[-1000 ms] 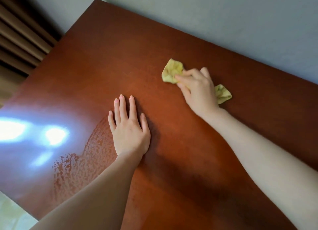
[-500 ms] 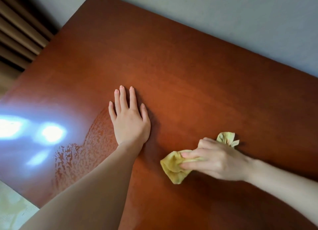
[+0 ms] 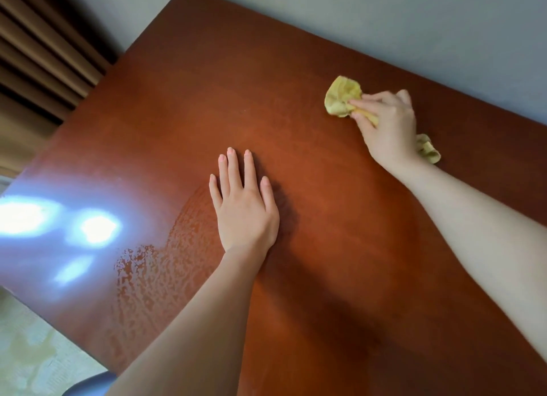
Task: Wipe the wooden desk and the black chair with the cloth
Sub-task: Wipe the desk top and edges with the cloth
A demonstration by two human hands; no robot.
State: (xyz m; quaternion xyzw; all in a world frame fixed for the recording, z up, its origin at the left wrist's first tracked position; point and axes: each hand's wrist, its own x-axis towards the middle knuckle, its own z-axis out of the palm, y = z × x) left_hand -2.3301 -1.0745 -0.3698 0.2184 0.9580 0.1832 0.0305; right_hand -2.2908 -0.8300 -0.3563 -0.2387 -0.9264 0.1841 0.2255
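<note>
Head view, looking down on a glossy reddish-brown wooden bench (image 3: 266, 105) whose top fills most of the frame. The left hand (image 3: 245, 209) lies flat, palm down, near the middle of the bench, fingers straight and slightly spread, holding nothing. Its forearm crosses the near part of the top from the lower edge of the frame. The right hand (image 3: 387, 126) is well apart from it, toward the far right of the bench near the back edge, its fingers curled round a crumpled yellow cloth (image 3: 343, 99) and pressing it onto the wood. This hand covers the middle of the cloth: one bunched end shows beyond the fingertips, and a smaller end shows just beside the wrist on the right. A mottled, beaded film of moisture (image 3: 154, 271) lies on the surface and runs up to the little-finger side of the left hand. Further left, bright bluish-white patches of reflected light (image 3: 97, 227) sit on the gloss. A plain grey wall (image 3: 414, 25) runs along the bench's back edge. Brown pleated curtains (image 3: 38, 58) hang beyond the far-left corner. Pale patterned floor (image 3: 29, 351) shows below the near-left edge, and a dark rounded shape (image 3: 88, 384) at the bottom margin is too little seen to identify.
</note>
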